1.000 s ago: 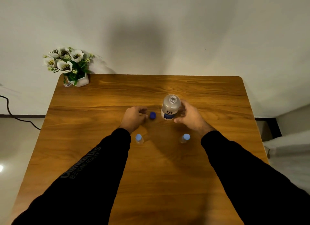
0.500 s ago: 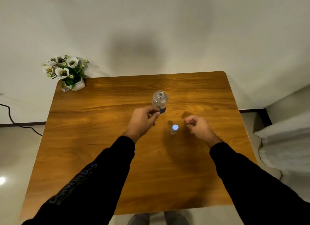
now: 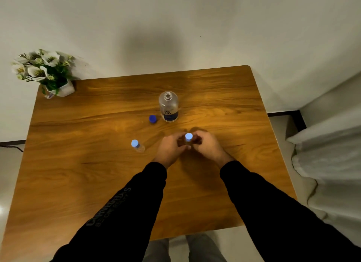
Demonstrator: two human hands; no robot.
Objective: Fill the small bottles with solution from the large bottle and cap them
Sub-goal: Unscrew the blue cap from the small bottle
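Observation:
The large clear bottle [image 3: 168,106] with a blue label stands uncapped past the middle of the wooden table [image 3: 97,183]. Its dark blue cap [image 3: 152,118] lies just to its left. A small bottle with a light blue cap [image 3: 188,137] stands in front of it, and both hands hold it: my left hand [image 3: 171,149] grips it from the left, my right hand [image 3: 206,146] from the right. A second small bottle [image 3: 137,145], also with a light blue cap, stands apart to the left of my left hand.
A white pot of white flowers [image 3: 46,72] sits on the table's far left corner. A wall runs behind the table. Pale fabric [image 3: 328,160] lies off the table's right edge, and a dark cable [image 3: 11,147] runs along the floor at left.
My left hand has left the large bottle and come to the small bottle. My right hand has closed in on it too. The dark blue cap is uncovered beside the large bottle.

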